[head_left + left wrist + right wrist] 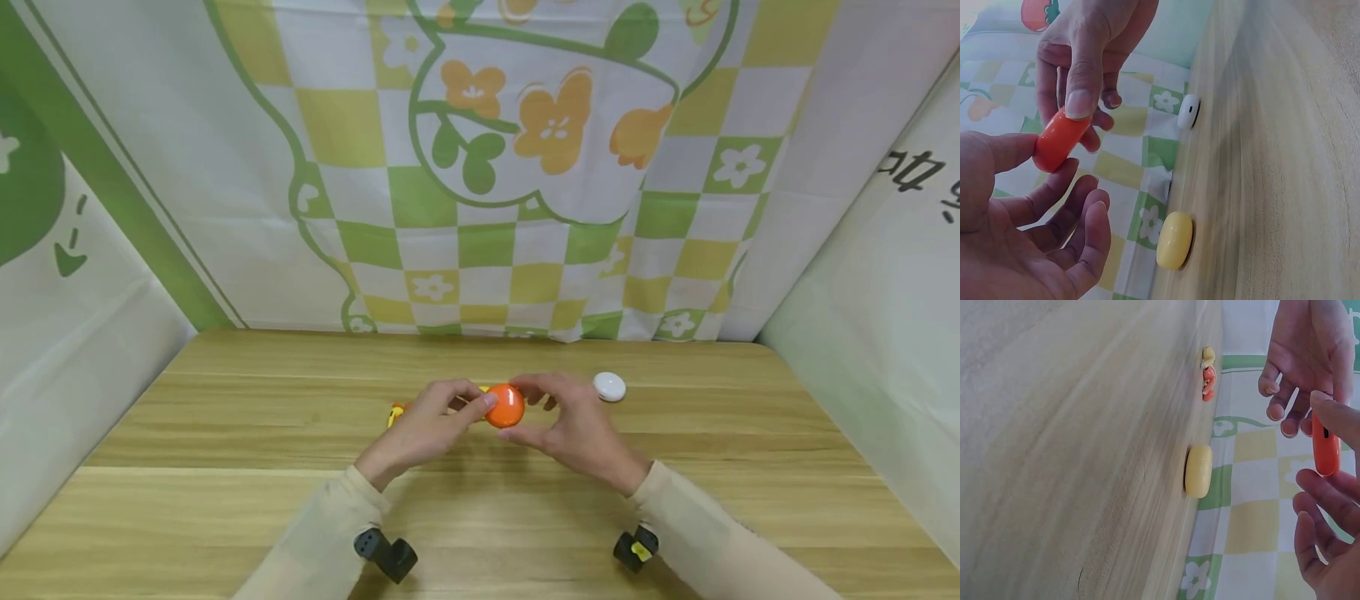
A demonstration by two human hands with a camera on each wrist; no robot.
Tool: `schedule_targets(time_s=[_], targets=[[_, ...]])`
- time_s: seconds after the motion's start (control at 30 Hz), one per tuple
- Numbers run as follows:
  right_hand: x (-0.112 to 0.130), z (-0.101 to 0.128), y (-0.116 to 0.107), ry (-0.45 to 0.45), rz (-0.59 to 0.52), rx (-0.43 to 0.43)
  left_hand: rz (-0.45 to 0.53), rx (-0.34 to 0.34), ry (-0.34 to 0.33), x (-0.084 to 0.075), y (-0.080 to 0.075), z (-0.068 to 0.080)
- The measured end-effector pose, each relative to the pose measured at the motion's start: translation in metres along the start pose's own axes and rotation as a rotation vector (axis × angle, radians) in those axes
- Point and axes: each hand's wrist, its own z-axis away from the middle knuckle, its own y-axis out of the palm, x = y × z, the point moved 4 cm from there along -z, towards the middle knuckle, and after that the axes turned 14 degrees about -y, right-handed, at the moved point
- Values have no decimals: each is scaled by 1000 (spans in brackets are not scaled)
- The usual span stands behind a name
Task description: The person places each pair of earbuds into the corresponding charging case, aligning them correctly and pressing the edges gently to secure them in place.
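Note:
A glossy orange puck-like round piece is held above the table between both hands. My left hand pinches its left edge, thumb on the upper face and index finger beneath. From the other side my right hand grips the rim, thumb on the near edge and fingers at the far edge. A small dark slot shows in the side of the orange piece in the right wrist view. Behind it on the table lies a similar yellow piece, mostly hidden by the hands in the head view.
A white round piece with a dark slot lies to the right, beyond my right hand. Left of the yellow piece is a small yellow and orange figure. Patterned cloth hangs along the table's back edge.

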Motion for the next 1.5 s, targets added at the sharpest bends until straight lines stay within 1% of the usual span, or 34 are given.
schedule_targets(time_s=[0.3,0.53,0.7,0.83,1.03,1.2,1.5], targets=[[-4,0,3,167,-148,46,0,-3,25,-2,-3,2],[-9,2,5,256,-265,105,36,0,24,-3,-3,3],[-9,2,5,304,-357,115,37,-10,63,-5,-3,4],[-9,1,5,318,-369,96,28,-27,90,-7,-3,3],[-8,1,7,311,-366,59,20,-50,101,-9,-4,3],[-7,2,9,312,-371,40,4,-66,92,-8,-4,3],[-8,3,14,325,-386,24,2,-89,55,-5,-5,2]])
